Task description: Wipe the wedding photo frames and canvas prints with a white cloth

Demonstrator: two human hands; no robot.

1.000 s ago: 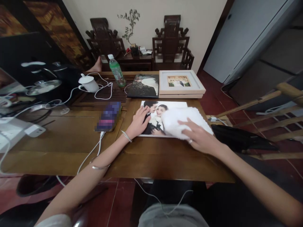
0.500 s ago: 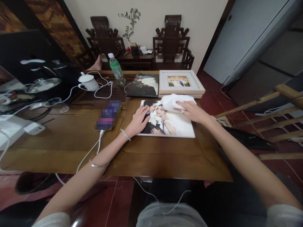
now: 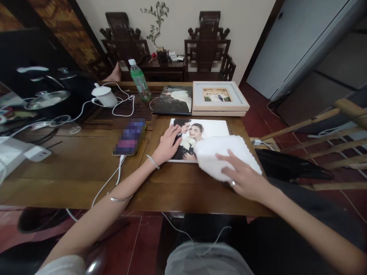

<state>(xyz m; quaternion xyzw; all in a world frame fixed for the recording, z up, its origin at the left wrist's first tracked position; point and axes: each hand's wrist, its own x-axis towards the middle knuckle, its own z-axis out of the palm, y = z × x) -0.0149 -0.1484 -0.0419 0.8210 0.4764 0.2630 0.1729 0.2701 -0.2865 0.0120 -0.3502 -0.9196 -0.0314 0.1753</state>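
Photo print (image 3: 213,129): lg., glossy, lying flat on worktop (image 3: 183,191), mid-right, just in front of framed picture (image 3: 219,97) and dark album (image 3: 173,100).

Left hand (image 3: 168,147): grip spread, palm and fingers resting flat on print's left part, pinning it.

Right hand (image 3: 243,179): grip spread flat, fingers pressing down on 1 white cloth (image 3: 220,151); nothing pinched. Cloth is covering print's near right corner and overhanging onto bare wood.

Nearby: phone (image 3: 130,137) w/ charging cable (image 3: 110,185) just left of print; bottle (image 3: 139,81) and white cup (image 3: 104,97) farther back, well apart.

Handling notes (judgement): work in hand is looking like wiping print surface w/ cloth. Doing it well is prob. meaning light, even pressure and long straight passes edge to edge, not scrubbing. Cloth should be lying flat under fingers so ring (image 3: 233,183) on right hand isn't touching gloss. Left fingertips are lying bare on image area, so smudges there are likely needing a pass too. Print is sitting near worktop's right side; strokes toward that side could be sliding it unless left hand is pinning firmly.
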